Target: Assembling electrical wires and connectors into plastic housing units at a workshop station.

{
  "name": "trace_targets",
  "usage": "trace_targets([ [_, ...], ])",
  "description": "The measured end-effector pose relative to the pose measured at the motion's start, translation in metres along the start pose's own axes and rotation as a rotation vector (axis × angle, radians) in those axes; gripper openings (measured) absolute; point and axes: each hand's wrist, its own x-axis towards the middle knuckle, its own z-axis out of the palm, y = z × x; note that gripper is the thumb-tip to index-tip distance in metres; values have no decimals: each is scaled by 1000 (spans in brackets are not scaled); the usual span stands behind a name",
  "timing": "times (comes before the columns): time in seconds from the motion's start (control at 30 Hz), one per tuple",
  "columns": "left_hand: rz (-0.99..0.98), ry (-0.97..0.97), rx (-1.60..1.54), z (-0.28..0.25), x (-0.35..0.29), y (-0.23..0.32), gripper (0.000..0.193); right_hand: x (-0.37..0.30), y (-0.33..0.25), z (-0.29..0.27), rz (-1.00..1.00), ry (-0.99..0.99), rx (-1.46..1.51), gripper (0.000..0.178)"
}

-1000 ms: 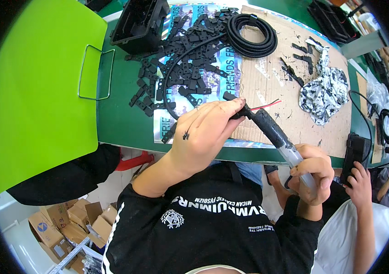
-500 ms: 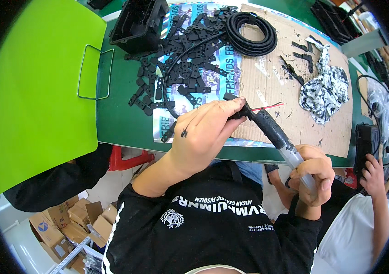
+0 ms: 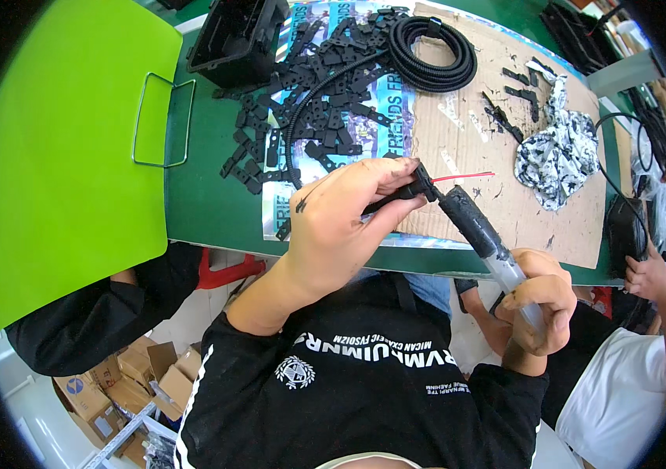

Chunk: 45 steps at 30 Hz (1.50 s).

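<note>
My left hand (image 3: 337, 215) is closed around a small black plastic fitting (image 3: 424, 184). Thin red and dark wires (image 3: 470, 177) stick out past it to the right. Smears of black mark the fingers. My right hand (image 3: 540, 301) grips the translucent lower part of a syringe-like tube (image 3: 478, 227), whose upper part is coated or filled with black paste. The tube slants up to the left, its black end just short of the fitting. A black corrugated hose (image 3: 292, 129) runs from its coil (image 3: 462, 74) down to behind my left hand.
Many flat black plastic brackets (image 3: 329, 98) lie heaped beside a black bin (image 3: 231, 47). On the cardboard (image 3: 497, 187) are a stained black-and-white cloth (image 3: 556, 160) and dark scraps (image 3: 501, 117). A green board (image 3: 75, 141) stands left; a co-worker's hand (image 3: 649, 277) is at right.
My left hand has tilted the fitting and shifted slightly left, so the wires show longer and a gap shows at the tube's end. The co-worker's hands at right have moved.
</note>
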Motion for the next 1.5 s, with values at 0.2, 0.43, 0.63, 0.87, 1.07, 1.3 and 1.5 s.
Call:
trace_targets([
  [0.2,-67,-33,-104,-1,1,1,35,-2,-1,0,11,21,20,63],
  [0.43,-143,-60,-241,-5,0,-1,33,-3,0,2,5,29,26,64],
  [0.63,-270,-111,-446,-11,4,8,39,-2,-1,0,-10,19,53,64],
  [0.87,-282,-170,-524,-18,2,3,33,-2,0,4,-34,21,88,63],
  [1.07,-235,-234,-508,-23,3,2,34,-1,0,0,-78,-57,77,48],
  [1.3,-217,-275,-603,-23,1,-5,35,-2,3,0,-128,-56,152,51],
  [1.5,-47,-342,-397,-31,9,3,31,-4,6,1,-200,-57,239,54],
])
